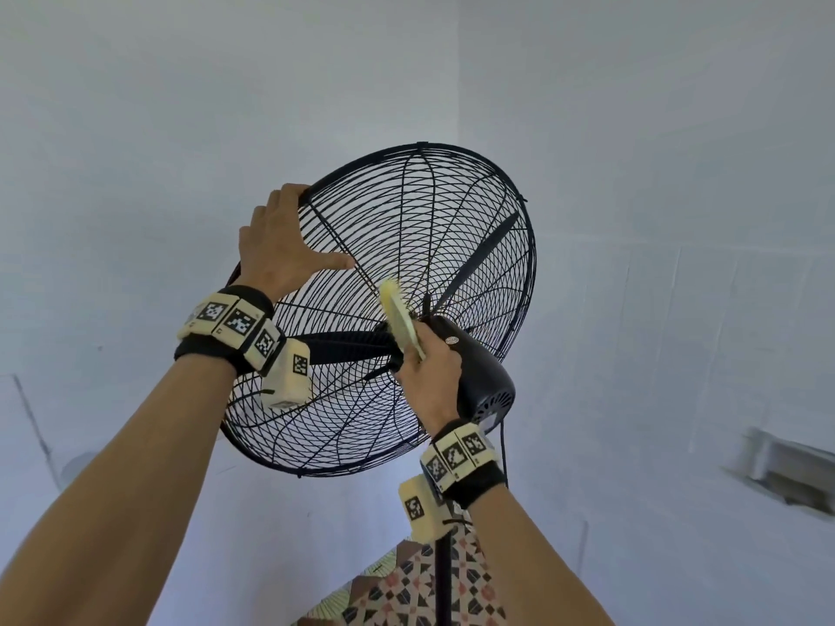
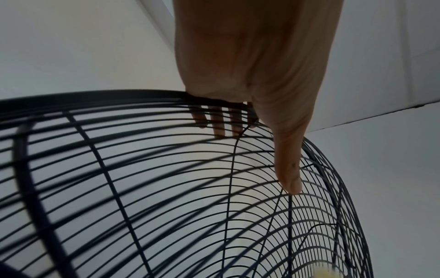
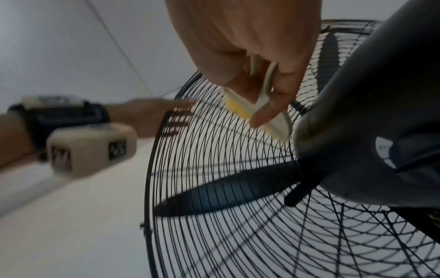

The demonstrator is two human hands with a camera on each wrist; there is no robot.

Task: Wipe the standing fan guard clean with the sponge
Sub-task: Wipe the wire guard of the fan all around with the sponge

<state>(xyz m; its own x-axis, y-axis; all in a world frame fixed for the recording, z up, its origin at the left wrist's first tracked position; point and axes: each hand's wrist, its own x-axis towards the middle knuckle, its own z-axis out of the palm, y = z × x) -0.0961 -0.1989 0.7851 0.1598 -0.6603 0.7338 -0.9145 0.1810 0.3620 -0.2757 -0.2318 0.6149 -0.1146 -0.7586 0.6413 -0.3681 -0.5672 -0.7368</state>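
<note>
The black wire fan guard is tilted upward, and I see its rear side. My left hand grips the upper-left rim, fingers curled over the edge and thumb lying on the rear wires. My right hand holds a yellow sponge with a pale backing by its lower end. The sponge lies against the rear wires beside the motor housing. In the right wrist view the fingers pinch the sponge close to the housing.
Dark blades sit inside the guard. The fan pole and a black cord drop below my right wrist. A patterned surface lies beneath. Pale walls stand all around, with a fixture low on the right.
</note>
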